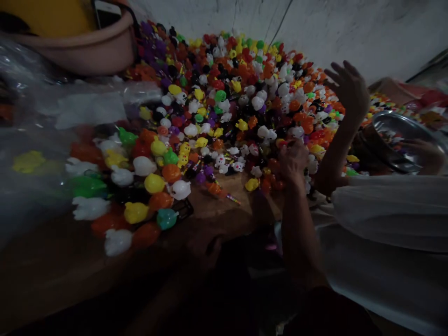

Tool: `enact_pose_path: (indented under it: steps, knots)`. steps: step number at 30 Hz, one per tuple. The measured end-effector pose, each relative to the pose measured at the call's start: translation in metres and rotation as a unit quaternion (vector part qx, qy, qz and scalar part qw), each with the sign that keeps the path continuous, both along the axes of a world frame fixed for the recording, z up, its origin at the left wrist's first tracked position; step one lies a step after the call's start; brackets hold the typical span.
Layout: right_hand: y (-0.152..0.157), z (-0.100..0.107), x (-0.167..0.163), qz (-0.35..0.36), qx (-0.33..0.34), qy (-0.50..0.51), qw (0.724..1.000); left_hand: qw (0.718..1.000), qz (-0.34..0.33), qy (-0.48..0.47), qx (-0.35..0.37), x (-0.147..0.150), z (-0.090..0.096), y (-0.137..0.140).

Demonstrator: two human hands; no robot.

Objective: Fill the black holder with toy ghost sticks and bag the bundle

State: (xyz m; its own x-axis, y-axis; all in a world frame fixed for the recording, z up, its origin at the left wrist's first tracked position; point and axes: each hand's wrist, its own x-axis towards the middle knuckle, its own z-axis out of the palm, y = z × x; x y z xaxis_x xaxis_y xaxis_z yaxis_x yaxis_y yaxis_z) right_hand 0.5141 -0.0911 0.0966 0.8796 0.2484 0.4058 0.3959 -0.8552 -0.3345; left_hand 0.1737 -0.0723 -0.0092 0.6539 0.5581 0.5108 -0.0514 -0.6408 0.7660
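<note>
My right hand (294, 161) reaches into the heap of small plastic animal-head toys (241, 123), its fingers bent down among them. Whatever they grip is blurred. Near my body, in deep shadow by the table edge, is my left hand (205, 247); its fingers are too dark to make out. Left of it, a black crate (184, 210) bears white, yellow, orange and green toys (154, 183). Between my hands and the heap lies an orange toy (215, 189) with a thin tube (233, 199) of coloured bits.
To the right, a co-worker in pale clothing (385, 224) raises an open hand (350, 88) over the heap. Beside them stands a shiny metal basin (395, 116). A clear plastic bag (31, 126) and a pink tub (94, 53) with a phone (108, 14) are at left. Behind rises a wall (315, 28).
</note>
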Motion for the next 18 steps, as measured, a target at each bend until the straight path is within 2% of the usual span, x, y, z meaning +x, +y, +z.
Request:
enact_pose_path:
  steps: [3,6,9,11,14,16,18]
  knots:
    - [-0.028,-0.003,-0.041,0.099,0.070,0.028,0.992,1.000,-0.009,0.004,-0.001,0.000,0.004,0.002]
    - [-0.047,-0.024,-0.095,0.206,0.160,0.083,0.962,1.000,-0.018,-0.015,0.003,0.000,0.005,0.005]
    - [-0.057,-0.048,-0.147,0.280,0.201,0.148,0.927,1.000,-0.026,0.002,0.000,-0.004,0.008,0.006]
    - [-0.059,-0.061,-0.173,0.314,0.209,0.183,0.908,0.999,-0.044,0.005,-0.001,-0.012,0.017,0.006]
    - [-0.062,-0.075,-0.194,0.351,0.205,0.172,0.897,0.997,-0.071,-0.014,0.002,-0.032,0.047,0.005]
    - [-0.063,-0.082,-0.198,0.382,0.156,0.123,0.903,0.998,-0.053,-0.022,0.010,-0.050,0.072,0.007]
    - [-0.063,-0.087,-0.198,0.409,0.083,0.073,0.906,1.000,-0.004,-0.023,0.015,-0.070,0.095,0.011]
